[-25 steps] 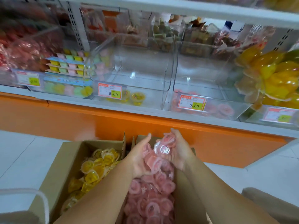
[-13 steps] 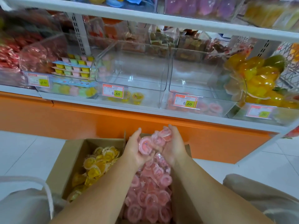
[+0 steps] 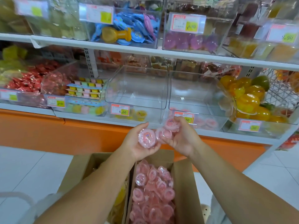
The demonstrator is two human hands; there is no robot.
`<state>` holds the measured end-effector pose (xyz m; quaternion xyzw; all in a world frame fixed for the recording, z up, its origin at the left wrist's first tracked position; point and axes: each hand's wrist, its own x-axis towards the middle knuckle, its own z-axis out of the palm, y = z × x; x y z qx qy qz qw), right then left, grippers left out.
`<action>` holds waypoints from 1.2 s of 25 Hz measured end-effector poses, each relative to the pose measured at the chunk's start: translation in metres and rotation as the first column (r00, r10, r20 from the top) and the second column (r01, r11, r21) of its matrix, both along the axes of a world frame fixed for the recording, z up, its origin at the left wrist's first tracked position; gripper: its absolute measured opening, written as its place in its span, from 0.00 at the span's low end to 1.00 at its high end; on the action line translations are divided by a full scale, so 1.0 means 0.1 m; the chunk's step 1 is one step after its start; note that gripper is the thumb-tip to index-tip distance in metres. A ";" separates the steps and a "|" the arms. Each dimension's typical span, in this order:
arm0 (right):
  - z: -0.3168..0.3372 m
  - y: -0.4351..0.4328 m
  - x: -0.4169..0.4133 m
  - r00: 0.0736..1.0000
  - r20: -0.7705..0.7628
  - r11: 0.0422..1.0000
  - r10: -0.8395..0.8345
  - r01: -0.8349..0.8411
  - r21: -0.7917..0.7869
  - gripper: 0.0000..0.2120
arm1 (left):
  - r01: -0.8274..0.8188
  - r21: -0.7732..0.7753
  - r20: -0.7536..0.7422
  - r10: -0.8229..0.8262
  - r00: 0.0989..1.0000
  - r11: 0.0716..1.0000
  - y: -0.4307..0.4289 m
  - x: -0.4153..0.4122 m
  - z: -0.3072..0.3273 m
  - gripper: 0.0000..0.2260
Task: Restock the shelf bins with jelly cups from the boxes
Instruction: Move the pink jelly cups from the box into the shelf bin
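Held above the box (image 3: 182,183): pink jelly cups (image 3: 146,138)
The left hand (image 3: 135,147) cradles one cup, the right hand (image 3: 184,139) grips two, before the clear bin (image 3: 194,91)

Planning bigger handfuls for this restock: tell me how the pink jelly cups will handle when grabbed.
Probably light: the right hand holds at least two pink jelly cups. Likely slippery, given their glossy clear plastic, so loose ones may spill. Round rims suggest a dropped cup would roll; the left hand cradles one in its palm.
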<state>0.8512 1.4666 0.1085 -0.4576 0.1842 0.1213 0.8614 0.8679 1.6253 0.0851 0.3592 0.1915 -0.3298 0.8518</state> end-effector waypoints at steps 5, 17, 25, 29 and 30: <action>0.24 0.07 0.07 0.990 0.143 1.000 -0.014 0.014 0.000 0.05 | -0.024 -0.029 0.068 0.026 0.997 0.999 0.05 0.01 0.22 0.12; 0.16 0.29 0.14 0.966 0.260 0.953 0.006 0.073 -0.294 0.07 | -0.179 -0.107 -0.038 0.176 0.984 0.978 0.04 0.18 0.04 0.10; 0.29 0.43 0.04 0.984 0.176 0.964 -0.002 0.049 -0.262 0.07 | -0.175 -0.105 -0.006 0.175 0.985 0.979 0.15 0.15 -0.07 0.18; 0.21 0.48 0.03 0.987 0.143 0.960 -0.066 0.102 -0.262 0.03 | -0.180 -0.065 -0.001 0.180 0.984 0.982 0.11 0.06 -0.09 0.10; 0.17 0.49 0.03 0.986 0.157 0.942 -0.057 0.105 -0.319 0.04 | -0.191 -0.059 0.001 0.191 0.982 0.980 0.12 0.05 -0.09 0.08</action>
